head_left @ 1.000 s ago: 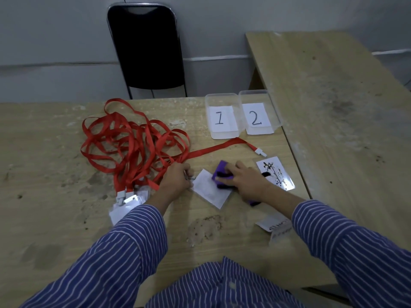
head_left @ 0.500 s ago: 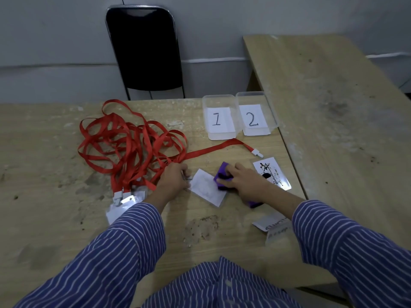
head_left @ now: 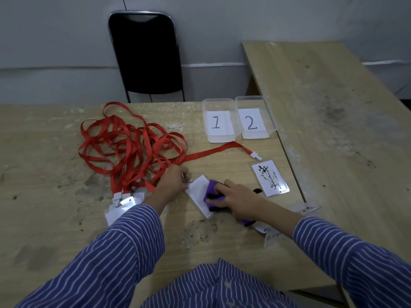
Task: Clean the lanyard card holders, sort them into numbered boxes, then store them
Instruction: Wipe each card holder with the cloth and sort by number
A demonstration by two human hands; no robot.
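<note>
While the right hand is pressing a purple cloth onto the card holder lying flat on the bench, the left hand is pinching its clip end. If that grip is slipping, wiping could be dragging the holder toward the red lanyards; boxes 1 and 2 are waiting beyond.

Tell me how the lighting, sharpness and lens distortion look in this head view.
Head view: dim, flat light with darker corners; wide-angle bending curves the table edge and wall lines; box labels read sharp; the right hand and purple cloth look slightly soft; faint glare on the card holder at the left.
</note>
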